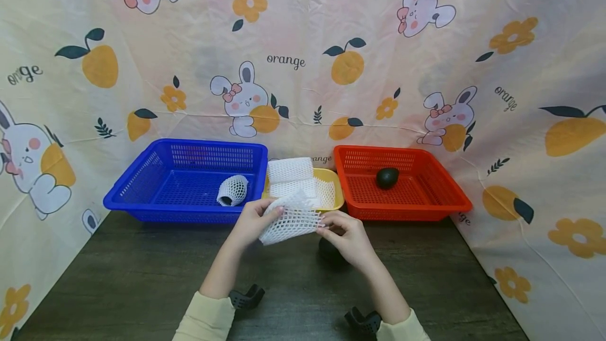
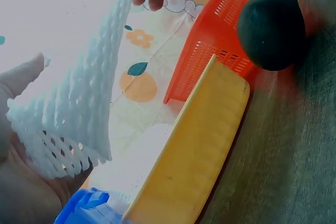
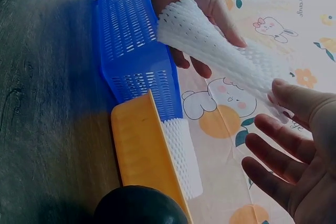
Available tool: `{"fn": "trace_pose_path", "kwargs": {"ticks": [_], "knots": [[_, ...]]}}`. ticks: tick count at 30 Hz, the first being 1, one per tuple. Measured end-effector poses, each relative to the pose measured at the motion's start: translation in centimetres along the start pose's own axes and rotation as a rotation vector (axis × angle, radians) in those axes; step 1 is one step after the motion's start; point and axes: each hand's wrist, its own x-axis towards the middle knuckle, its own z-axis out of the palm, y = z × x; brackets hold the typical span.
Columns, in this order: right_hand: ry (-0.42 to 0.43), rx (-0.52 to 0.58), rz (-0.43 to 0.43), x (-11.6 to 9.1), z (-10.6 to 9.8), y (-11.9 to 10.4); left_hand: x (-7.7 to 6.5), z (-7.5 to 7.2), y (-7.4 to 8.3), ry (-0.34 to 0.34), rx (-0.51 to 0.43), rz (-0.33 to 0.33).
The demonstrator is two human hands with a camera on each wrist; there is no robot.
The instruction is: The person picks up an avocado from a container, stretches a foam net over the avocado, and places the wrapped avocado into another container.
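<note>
A white foam net sleeve (image 1: 290, 225) is held up between both hands above the table. My left hand (image 1: 251, 223) grips its left end, thumb on the near face. At the other end, my right hand (image 1: 349, 237) pinches the edge between thumb and fingertip; its other fingers are spread in the right wrist view. A dark green avocado (image 2: 271, 27) lies on the table, partly hidden by the right hand in the head view. Behind the hands, a yellow tray (image 1: 338, 193) holds several white foam nets (image 1: 290, 169).
At the left stands a blue basket (image 1: 142, 205) with a dark item in a foam net (image 1: 233, 190) inside. A red basket (image 1: 407, 212) at the right contains another avocado (image 1: 387, 178). A printed cloth (image 1: 303, 93) hangs behind the dark table (image 1: 293, 299).
</note>
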Motion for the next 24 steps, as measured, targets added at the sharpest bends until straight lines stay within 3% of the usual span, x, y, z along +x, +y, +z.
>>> {"fn": "trace_pose_path", "kwargs": {"ticks": [6, 14, 16, 24], "knots": [[0.042, 0.014, -0.019, -0.1, 0.4, 0.1, 0.6, 0.4, -2.4, -0.040, 0.023, -0.026], [0.111, 0.027, 0.041, -0.1, 0.7, -0.1, 0.4, 1.1, -2.4, -0.122, 0.179, -0.039], [0.128, 0.026, 0.044, -0.1, 0.8, -0.1, 0.6, 1.2, -3.2, -0.131, 0.187, -0.044], [0.167, 0.030, 0.006, 0.0, 0.9, 0.1, 0.5, 1.7, -3.4, -0.124, 0.179, -0.059]]}}
